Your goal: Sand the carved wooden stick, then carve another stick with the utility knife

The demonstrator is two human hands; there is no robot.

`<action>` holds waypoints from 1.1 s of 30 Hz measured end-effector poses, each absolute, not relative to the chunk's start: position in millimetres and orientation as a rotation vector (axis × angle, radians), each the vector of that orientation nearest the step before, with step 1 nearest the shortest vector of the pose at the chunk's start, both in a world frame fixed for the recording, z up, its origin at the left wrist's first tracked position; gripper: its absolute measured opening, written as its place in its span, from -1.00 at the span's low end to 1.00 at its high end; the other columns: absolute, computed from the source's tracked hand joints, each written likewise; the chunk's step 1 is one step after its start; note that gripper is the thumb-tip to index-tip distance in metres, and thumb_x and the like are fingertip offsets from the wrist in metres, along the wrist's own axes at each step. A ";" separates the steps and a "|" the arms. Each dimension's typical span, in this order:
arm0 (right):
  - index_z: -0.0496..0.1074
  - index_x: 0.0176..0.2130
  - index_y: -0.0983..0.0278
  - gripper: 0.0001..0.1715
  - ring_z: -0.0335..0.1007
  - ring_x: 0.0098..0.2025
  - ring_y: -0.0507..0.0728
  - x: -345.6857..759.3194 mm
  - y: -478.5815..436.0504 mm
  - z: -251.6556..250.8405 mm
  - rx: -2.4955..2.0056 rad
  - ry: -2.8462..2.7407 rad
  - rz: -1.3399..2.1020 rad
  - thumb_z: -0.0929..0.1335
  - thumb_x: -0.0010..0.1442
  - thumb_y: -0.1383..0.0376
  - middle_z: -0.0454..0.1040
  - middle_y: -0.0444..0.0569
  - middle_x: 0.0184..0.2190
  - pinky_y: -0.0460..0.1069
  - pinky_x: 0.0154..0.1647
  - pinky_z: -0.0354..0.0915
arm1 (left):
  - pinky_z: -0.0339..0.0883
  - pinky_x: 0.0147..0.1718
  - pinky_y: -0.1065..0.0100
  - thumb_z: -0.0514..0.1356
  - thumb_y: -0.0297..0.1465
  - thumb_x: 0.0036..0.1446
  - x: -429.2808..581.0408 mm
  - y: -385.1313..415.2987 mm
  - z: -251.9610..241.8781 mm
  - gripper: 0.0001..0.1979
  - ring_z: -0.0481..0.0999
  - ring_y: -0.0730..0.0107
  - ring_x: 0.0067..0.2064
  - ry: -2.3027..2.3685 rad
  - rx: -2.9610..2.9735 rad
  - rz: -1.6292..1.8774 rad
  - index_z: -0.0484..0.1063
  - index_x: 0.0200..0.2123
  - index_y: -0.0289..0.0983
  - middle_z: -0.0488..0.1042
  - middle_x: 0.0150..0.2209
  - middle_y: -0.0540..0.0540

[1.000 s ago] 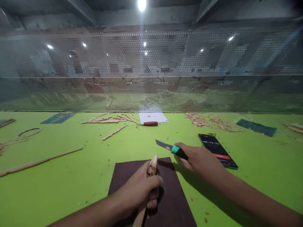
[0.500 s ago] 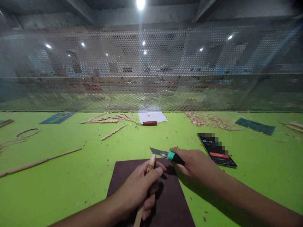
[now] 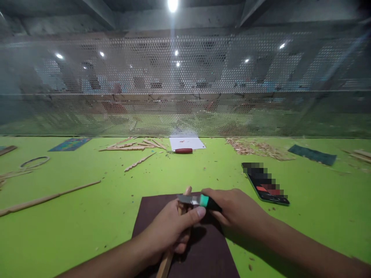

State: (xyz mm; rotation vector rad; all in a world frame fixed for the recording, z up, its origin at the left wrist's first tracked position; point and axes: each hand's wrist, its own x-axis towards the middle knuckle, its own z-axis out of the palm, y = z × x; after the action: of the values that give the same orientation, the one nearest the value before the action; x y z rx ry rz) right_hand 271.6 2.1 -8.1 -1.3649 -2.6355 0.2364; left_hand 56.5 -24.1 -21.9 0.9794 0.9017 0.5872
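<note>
Over the smooth dark mat on the green desk, the left hand has its fingers wrapped round a pale wooden stick, likely light and stiff, best gripped below its rounded tip. The right hand has its fingers clamped on the handle of a knife, its thin metal blade crossing the stick.

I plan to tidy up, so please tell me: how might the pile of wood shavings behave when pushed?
The wood shavings are probably light, as the pieces look small and thin. They would likely scatter rather than slide as one block, since they lie loose and spread out on the green table.
</note>
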 end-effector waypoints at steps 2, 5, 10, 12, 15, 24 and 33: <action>0.48 -0.02 0.19 -0.74 0.63 -0.24 0.22 267.5 -2.3 -7.3 -1.272 -2.653 0.315 0.36 0.28 0.32 0.69 0.00 -0.18 -0.03 -0.32 0.28 | -0.07 -0.73 0.58 0.38 0.06 0.12 55.7 -24.3 -21.4 -0.46 -0.11 0.63 -0.67 0.880 0.974 0.572 0.22 -0.11 -0.13 0.04 -0.69 0.32; 0.48 0.01 0.18 -0.69 0.62 -0.22 0.20 264.4 -6.2 -6.4 -1.226 -2.652 0.334 0.37 0.26 0.34 0.69 -0.01 -0.17 -0.03 -0.28 0.31 | -0.08 -0.71 0.57 0.41 0.09 0.06 54.7 -24.5 -21.2 -0.36 -0.12 0.62 -0.65 0.883 0.949 0.571 0.23 -0.01 -0.12 0.07 -0.68 0.31; 0.47 0.02 0.18 -0.67 0.61 -0.24 0.20 262.5 -8.7 -6.7 -1.244 -2.647 0.245 0.36 0.25 0.37 0.68 -0.01 -0.20 -0.03 -0.29 0.31 | -0.04 -0.70 0.55 0.43 0.13 -0.02 54.5 -26.2 -18.9 -0.13 -0.03 0.58 -0.66 0.929 0.952 0.562 0.19 0.22 -0.12 0.10 -0.68 0.30; 0.45 0.03 0.20 -0.66 0.61 -0.22 0.21 261.3 -10.1 -7.6 -1.274 -2.647 0.196 0.36 0.25 0.38 0.68 0.01 -0.19 -0.02 -0.28 0.32 | -0.03 -0.70 0.54 0.39 0.17 -0.02 55.1 -27.8 -17.0 -0.12 0.00 0.58 -0.66 0.944 0.963 0.574 0.24 0.23 -0.15 0.13 -0.68 0.28; 0.43 0.05 0.24 -0.64 0.62 -0.19 0.23 259.1 -12.2 -10.0 -1.335 -2.652 0.157 0.37 0.26 0.39 0.67 0.06 -0.16 0.01 -0.27 0.34 | -0.04 -0.72 0.53 0.33 0.27 -0.05 56.3 -29.3 -14.7 -0.11 0.01 0.58 -0.69 0.981 0.987 0.568 0.32 0.16 -0.21 0.15 -0.71 0.26; 0.40 0.14 0.28 -0.52 0.66 -0.13 0.32 252.7 -15.1 -16.9 -1.497 -2.675 0.113 0.39 0.22 0.44 0.67 0.11 -0.08 0.06 -0.27 0.38 | -0.02 -0.73 0.53 0.35 0.23 -0.01 58.5 -28.7 -25.5 -0.22 0.02 0.59 -0.70 0.995 0.967 0.621 0.31 0.05 -0.19 0.15 -0.68 0.28; 0.44 0.05 0.23 -0.64 0.65 -0.33 0.29 264.3 -7.4 -9.8 -1.543 -2.542 -0.016 0.37 0.25 0.39 0.70 0.04 -0.28 0.00 -0.46 0.19 | -0.11 -0.77 0.58 0.30 0.24 0.05 62.6 -26.3 -25.4 -0.37 -0.06 0.65 -0.67 0.936 0.901 0.660 0.14 -0.28 -0.12 0.12 -0.61 0.27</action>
State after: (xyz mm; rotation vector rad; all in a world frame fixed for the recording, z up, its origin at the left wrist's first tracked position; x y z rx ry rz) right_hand 264.3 -7.4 -9.8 -1.5430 -2.5416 -0.0162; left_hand 62.6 -26.3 -25.4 0.9012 0.9357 0.6600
